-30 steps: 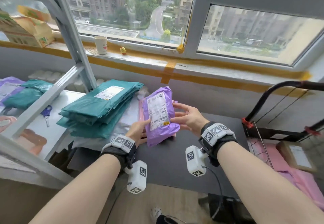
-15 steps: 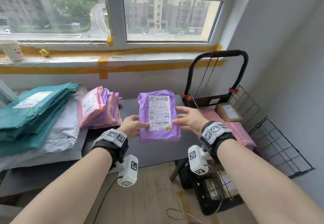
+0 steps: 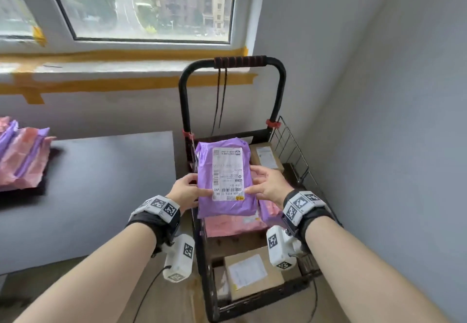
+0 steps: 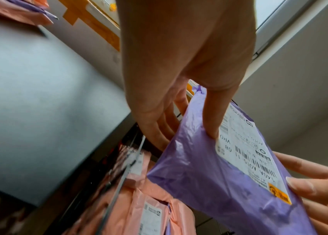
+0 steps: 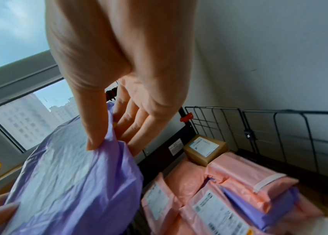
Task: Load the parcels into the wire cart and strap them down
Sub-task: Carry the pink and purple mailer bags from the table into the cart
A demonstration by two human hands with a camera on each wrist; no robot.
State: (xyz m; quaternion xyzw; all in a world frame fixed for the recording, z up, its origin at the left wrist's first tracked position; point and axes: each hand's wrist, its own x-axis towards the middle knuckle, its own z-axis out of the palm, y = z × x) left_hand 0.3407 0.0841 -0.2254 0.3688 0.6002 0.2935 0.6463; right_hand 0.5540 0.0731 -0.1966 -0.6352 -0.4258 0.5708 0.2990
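Head view: you've got the purple parcel over the wire cart.
Left hand: grip pinching its left edge.
Right hand: grip pinching its right edge.
Cart: pink parcels inside.

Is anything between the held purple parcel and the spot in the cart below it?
Nothing visible blocks it. Left hand and right hand hold the purple parcel over the wire cart, above the pink parcels already loaded. The cart's top is open.
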